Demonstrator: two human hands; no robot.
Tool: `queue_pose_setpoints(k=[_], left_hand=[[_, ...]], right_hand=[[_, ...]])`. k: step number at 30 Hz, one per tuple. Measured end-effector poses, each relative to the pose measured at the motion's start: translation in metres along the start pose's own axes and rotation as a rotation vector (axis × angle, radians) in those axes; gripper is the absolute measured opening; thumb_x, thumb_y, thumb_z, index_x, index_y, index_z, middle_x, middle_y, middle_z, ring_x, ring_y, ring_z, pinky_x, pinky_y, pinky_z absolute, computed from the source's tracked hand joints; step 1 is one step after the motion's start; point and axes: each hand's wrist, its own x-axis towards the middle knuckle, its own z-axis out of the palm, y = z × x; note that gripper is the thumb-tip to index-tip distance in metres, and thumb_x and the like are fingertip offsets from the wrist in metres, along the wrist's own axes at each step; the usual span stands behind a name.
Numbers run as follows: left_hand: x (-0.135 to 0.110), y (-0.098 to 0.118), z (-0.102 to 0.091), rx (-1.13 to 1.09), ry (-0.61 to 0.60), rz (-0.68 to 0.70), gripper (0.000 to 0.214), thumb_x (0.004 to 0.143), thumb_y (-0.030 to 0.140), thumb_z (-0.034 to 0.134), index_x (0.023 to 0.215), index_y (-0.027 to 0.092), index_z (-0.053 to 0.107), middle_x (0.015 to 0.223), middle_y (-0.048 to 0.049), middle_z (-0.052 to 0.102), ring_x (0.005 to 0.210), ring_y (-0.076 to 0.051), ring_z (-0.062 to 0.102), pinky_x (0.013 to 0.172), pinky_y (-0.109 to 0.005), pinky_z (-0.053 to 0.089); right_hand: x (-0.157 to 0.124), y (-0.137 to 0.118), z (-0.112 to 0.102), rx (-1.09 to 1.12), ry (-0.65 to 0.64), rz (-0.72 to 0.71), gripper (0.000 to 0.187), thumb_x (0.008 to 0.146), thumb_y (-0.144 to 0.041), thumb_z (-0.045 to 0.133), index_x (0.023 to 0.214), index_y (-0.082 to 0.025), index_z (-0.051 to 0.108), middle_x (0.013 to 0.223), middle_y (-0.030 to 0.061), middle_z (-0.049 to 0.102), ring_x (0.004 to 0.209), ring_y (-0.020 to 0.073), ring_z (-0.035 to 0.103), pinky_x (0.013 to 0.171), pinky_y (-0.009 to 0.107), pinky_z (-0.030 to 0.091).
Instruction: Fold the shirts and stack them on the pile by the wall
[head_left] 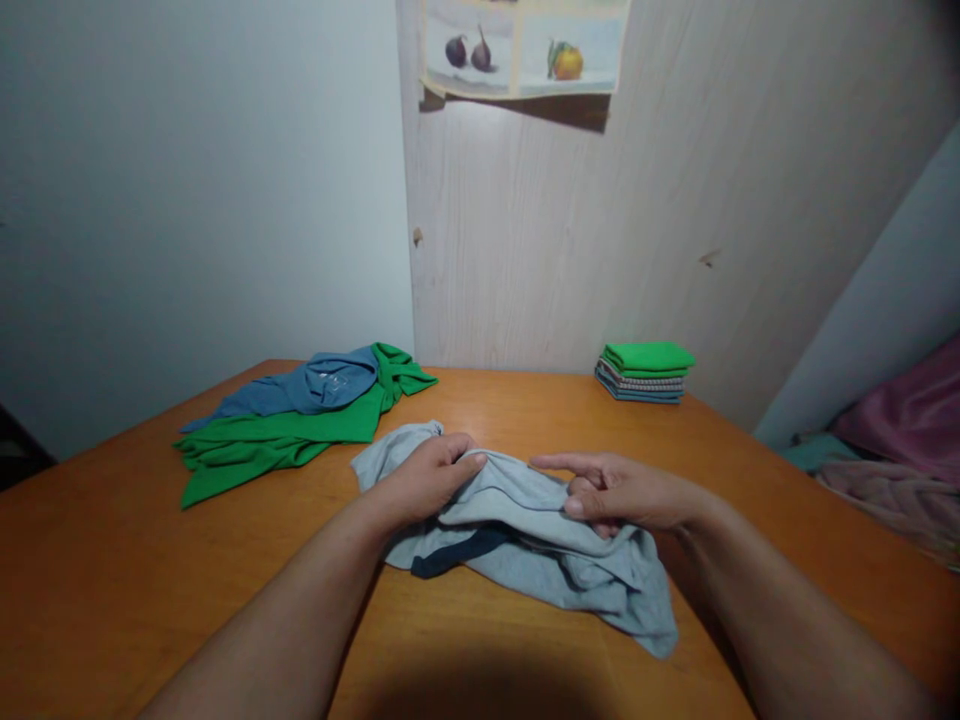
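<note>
A crumpled light grey garment (540, 535) with a dark navy strip (457, 552) lies bunched on the table in front of me. My left hand (442, 470) grips its upper edge, with the thumb on top of the cloth and the other fingers mostly hidden behind it. At the right part of the same garment, my right hand (619, 490) pinches the cloth between thumb and curled fingers, while its index finger points out to the left. A raised fold runs between both hands. The garment's lower right end trails loosely onto the tabletop.
An orange-brown wooden table (187, 590) carries everything. At the back left lie a rumpled blue garment (300, 388) and a green garment (285, 440). A neat stack of folded cloths (645, 372), green on top, stands at the back right. Pinkish fabric (900, 420) shows beyond the right edge.
</note>
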Motion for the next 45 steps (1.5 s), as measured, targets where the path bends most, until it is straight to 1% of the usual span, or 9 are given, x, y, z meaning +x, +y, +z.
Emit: queue_pose_setpoints(k=[11,17,22,27,30,33,36,41,45], left_hand=[[0.0,0.003,0.003,-0.148,0.003,0.022,0.048,0.092,0.063,0.053,0.07,0.02,0.055,0.065,0.0024,0.051,0.059,-0.013,0.045,0.054,-0.025,0.033],[0.01,-0.002,-0.014,-0.286,0.458,0.076,0.049,0.085,0.066,0.061,0.076,0.018,0.067,0.08,-0.0063,0.068,0.078,-0.019,0.061,0.075,-0.03,0.046],[0.015,-0.015,-0.043,-0.392,0.835,-0.018,0.048,0.077,0.065,0.069,0.078,0.017,0.066,0.081,-0.0057,0.069,0.076,-0.018,0.061,0.075,-0.03,0.046],[0.015,-0.025,-0.056,-0.366,0.951,-0.099,0.039,0.077,0.058,0.068,0.078,0.019,0.064,0.082,-0.0048,0.069,0.076,-0.018,0.058,0.074,-0.03,0.044],[0.015,-0.028,-0.055,-0.353,0.925,-0.11,0.031,0.076,0.05,0.067,0.075,0.019,0.063,0.079,-0.0034,0.066,0.076,-0.017,0.058,0.073,-0.03,0.044],[0.016,-0.03,-0.051,-0.336,0.849,-0.117,0.028,0.075,0.047,0.067,0.071,0.019,0.063,0.074,-0.0028,0.064,0.073,-0.018,0.059,0.072,-0.03,0.044],[0.015,-0.031,-0.049,-0.308,0.784,-0.11,0.031,0.076,0.05,0.066,0.071,0.019,0.064,0.073,-0.0033,0.064,0.073,-0.019,0.059,0.07,-0.03,0.044],[0.012,-0.026,-0.048,-0.252,0.701,-0.092,0.037,0.078,0.054,0.067,0.069,0.019,0.064,0.072,-0.0033,0.064,0.071,-0.018,0.057,0.069,-0.029,0.042],[0.011,-0.022,-0.044,-0.214,0.655,-0.091,0.039,0.079,0.056,0.068,0.067,0.019,0.065,0.068,-0.0025,0.062,0.067,-0.018,0.054,0.065,-0.028,0.04]], right_hand=[[-0.001,0.0,0.001,-0.035,0.024,0.022,0.082,0.086,-0.047,0.077,0.156,-0.022,0.042,0.065,-0.0062,0.052,0.052,0.0076,0.048,0.048,0.017,0.038],[-0.001,0.0,0.002,-0.065,0.028,0.015,0.081,0.085,-0.052,0.075,0.155,-0.024,0.046,0.067,-0.0064,0.049,0.054,0.0085,0.048,0.05,0.019,0.04],[-0.002,0.003,-0.002,-0.079,-0.009,-0.022,0.086,0.079,-0.055,0.08,0.153,-0.026,0.048,0.071,-0.0056,0.046,0.06,0.0096,0.044,0.051,0.02,0.036],[-0.012,-0.002,-0.002,-0.211,-0.098,-0.013,0.103,0.071,-0.046,0.088,0.159,-0.029,0.037,0.085,-0.0035,0.053,0.071,0.0108,0.05,0.06,0.02,0.04],[-0.014,-0.005,0.004,-0.294,-0.086,0.015,0.079,0.075,-0.045,0.085,0.147,-0.03,0.055,0.084,-0.0034,0.053,0.072,0.0112,0.05,0.061,0.02,0.04],[-0.008,-0.004,0.011,-0.287,-0.013,-0.034,0.041,0.081,-0.047,0.077,0.114,-0.021,0.075,0.08,-0.0012,0.056,0.068,0.0111,0.048,0.058,0.021,0.039],[0.001,-0.001,0.011,-0.173,0.144,-0.075,0.031,0.081,-0.047,0.075,0.089,-0.017,0.073,0.072,-0.0006,0.057,0.061,0.0105,0.046,0.053,0.022,0.036],[0.014,0.009,-0.008,0.25,0.613,-0.107,0.026,0.076,-0.043,0.076,0.076,-0.021,0.061,0.064,-0.0028,0.057,0.053,0.0121,0.047,0.047,0.024,0.037],[0.024,0.023,-0.027,0.426,0.817,-0.128,0.015,0.074,-0.031,0.073,0.072,-0.022,0.061,0.071,0.0009,0.065,0.06,0.0167,0.058,0.055,0.029,0.049]])
